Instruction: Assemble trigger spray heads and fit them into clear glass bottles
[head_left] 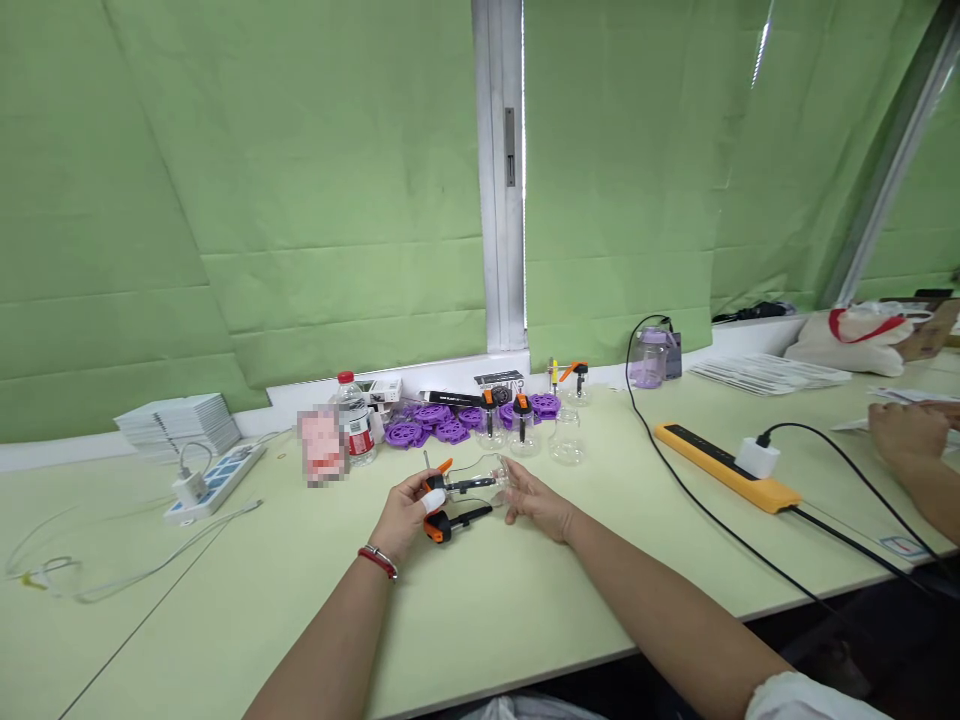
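Over the table, my left hand (pixel 405 515) grips the black-and-orange top of a see-through bottle (pixel 491 478) lying on its side, a dark stem inside it. The fingers of my right hand (pixel 538 503) close around the bottle's base. Just below it, a second black-and-orange top with a black stem (pixel 450 523) lies on the table, near my left hand. Beyond my hands stand two see-through bottles with black-and-orange tops (pixel 523 430), and beside them a see-through bottle without a top (pixel 567 442). Another topped bottle (pixel 577 385) is further back.
Purple plastic parts (pixel 431 420) are heaped behind my hands, beside a red-capped water bottle (pixel 356 425). A white power strip (pixel 217 482) lies left; an orange power strip (pixel 724 468) with black cables lies right. Another person's hand (pixel 911 435) rests at the right edge.
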